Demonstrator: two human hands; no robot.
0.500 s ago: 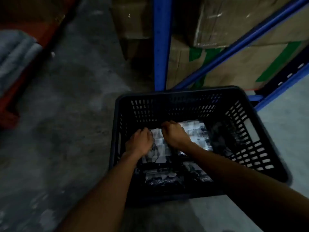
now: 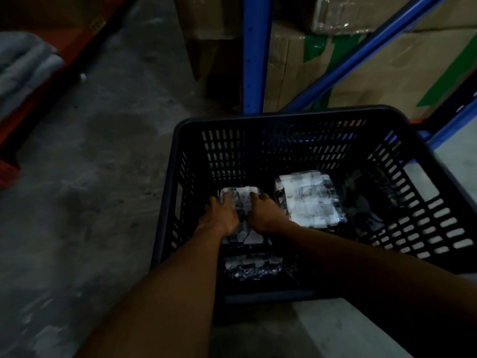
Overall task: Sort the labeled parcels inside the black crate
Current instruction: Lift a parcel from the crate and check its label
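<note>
A black slotted crate [image 2: 258, 120] stands on the concrete floor. Inside lie dark wrapped parcels with white labels. My left hand [image 2: 221, 215] and my right hand [image 2: 263, 214] rest side by side on one labeled parcel [image 2: 241, 196] at the crate's left, fingers pressed over its far edge. A second labeled parcel [image 2: 308, 201] lies to the right of my hands. A third parcel [image 2: 251, 267] lies near the crate's front wall. Dark wrapped items [image 2: 366, 200] fill the right side, hard to make out.
A blue rack upright [image 2: 254, 52] and slanted blue brace [image 2: 361, 52] stand just behind the crate, with cardboard boxes [image 2: 374, 71] behind them. Grey folded material [image 2: 23, 65] and a red-orange frame [image 2: 7, 171] lie at the far left. Bare concrete floor [image 2: 103, 177] spreads left.
Both hands have spread flatter and reached further forward on the left parcel. The right-hand labeled parcel is now fully uncovered. The view has shifted slightly.
</note>
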